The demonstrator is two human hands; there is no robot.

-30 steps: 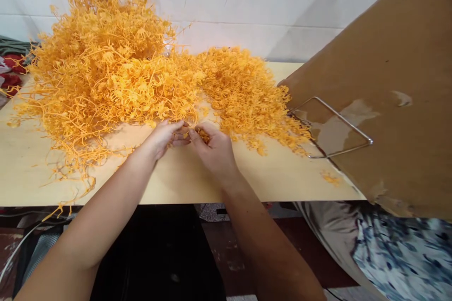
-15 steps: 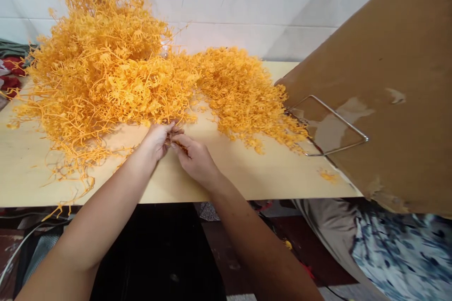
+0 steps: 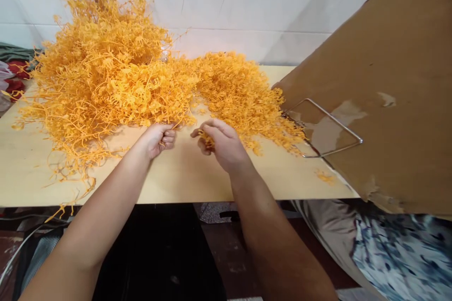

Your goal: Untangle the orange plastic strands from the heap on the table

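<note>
My left hand is closed in a fist at the front edge of a big tangled heap of orange plastic stems. A bit of thin orange strand shows between its fingers; the rest is hidden. To its right, my right hand curls around a small bunch of orange plastic pieces in its palm, with the index finger reaching out to the left. Just behind the right hand lies a second, flatter pile of small spidery orange pieces. A gap separates the two hands.
A large cardboard box leans in on the right, with a bent metal wire frame against it. The pale tabletop ends in front of me. A few orange bits lie near the box. Patterned cloth hangs at lower right.
My hands were together; now the right hand has moved away to the right with orange pieces in its palm. My left hand has closed into a fist in nearly the same place.
</note>
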